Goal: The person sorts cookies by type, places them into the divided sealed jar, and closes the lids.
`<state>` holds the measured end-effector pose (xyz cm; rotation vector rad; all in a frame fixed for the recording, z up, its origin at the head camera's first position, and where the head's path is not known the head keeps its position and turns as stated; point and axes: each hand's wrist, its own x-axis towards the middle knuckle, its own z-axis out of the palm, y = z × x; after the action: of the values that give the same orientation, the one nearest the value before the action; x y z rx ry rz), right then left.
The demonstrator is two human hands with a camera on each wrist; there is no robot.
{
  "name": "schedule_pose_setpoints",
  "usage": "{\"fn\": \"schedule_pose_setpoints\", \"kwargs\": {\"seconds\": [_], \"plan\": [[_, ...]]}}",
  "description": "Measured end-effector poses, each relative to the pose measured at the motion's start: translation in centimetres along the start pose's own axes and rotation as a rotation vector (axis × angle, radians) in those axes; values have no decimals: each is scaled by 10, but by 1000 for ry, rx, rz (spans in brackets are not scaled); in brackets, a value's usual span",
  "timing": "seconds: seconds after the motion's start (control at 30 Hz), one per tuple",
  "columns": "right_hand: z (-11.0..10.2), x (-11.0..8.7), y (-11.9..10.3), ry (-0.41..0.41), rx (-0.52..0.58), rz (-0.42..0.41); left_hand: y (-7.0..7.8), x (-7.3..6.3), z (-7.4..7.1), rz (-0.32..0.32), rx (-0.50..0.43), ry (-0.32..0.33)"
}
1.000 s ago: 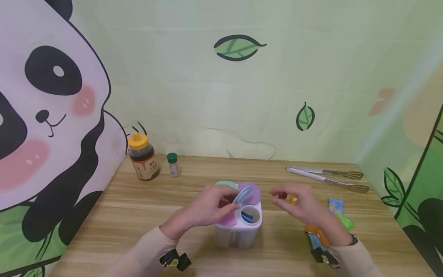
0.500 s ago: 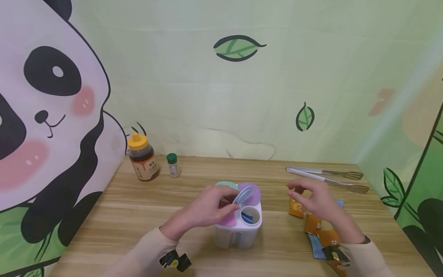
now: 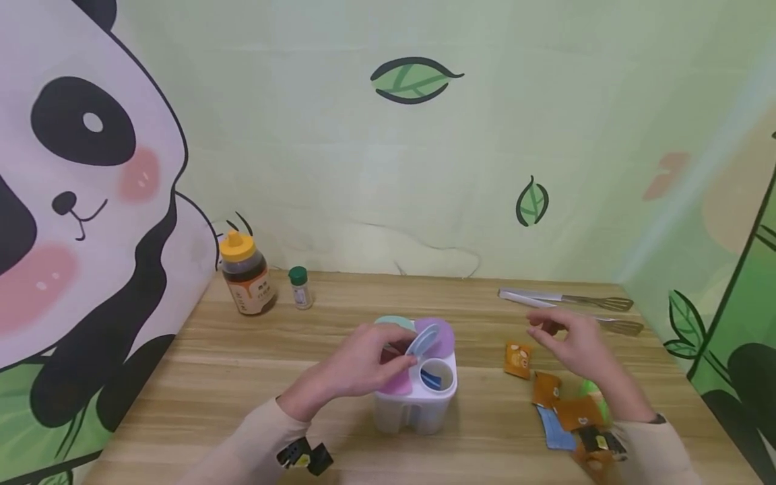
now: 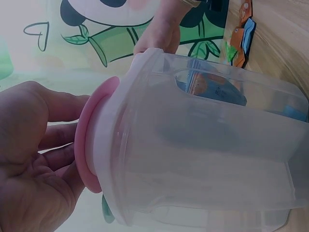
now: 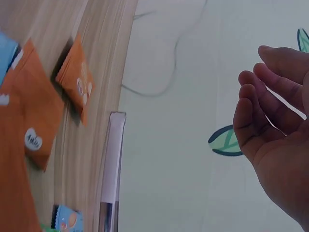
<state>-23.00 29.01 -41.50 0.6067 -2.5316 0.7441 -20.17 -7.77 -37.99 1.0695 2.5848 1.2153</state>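
Observation:
My left hand (image 3: 366, 360) pinches a light blue round lid (image 3: 423, 339), tilted up over a white, translucent storage box (image 3: 418, 412). Its uncovered round opening (image 3: 438, 375) shows a blue packet (image 4: 217, 89) inside. Pink (image 3: 397, 384), teal (image 3: 393, 321) and purple (image 3: 438, 335) lids cover the other openings. To the right, my right hand (image 3: 572, 340) hovers above the table with loosely curled fingers and nothing in them. Below and beside it lie orange snack packets (image 3: 517, 359), a blue packet (image 3: 556, 429) and a green one (image 3: 597, 397), partly hidden by the forearm.
At the back left stand a dark honey bottle (image 3: 247, 279) with a yellow cap and a small green-capped shaker (image 3: 300, 289). Two long-handled metal utensils (image 3: 597, 302) lie at the back right. A printed cloth (image 3: 339, 168) hangs behind the wooden table (image 3: 291, 337).
My right hand has moved right, away from the box, uncovering an orange packet on the table. The left hand keeps its pinch on the blue lid.

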Motion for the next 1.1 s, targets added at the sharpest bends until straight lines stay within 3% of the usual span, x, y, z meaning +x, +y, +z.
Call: {"fn": "schedule_pose_setpoints", "kwargs": {"seconds": [0.23,0.9,1.1], "plan": [[-4,-5,17,-76,-36,127,-1,-1,-1,-5,9,0],[-11,-26,73,-298,-64,340,1,-1,-2,-12,41,-3],[-13,-30,84,-358,-61,459,1,-1,-2,-7,55,0]]}}
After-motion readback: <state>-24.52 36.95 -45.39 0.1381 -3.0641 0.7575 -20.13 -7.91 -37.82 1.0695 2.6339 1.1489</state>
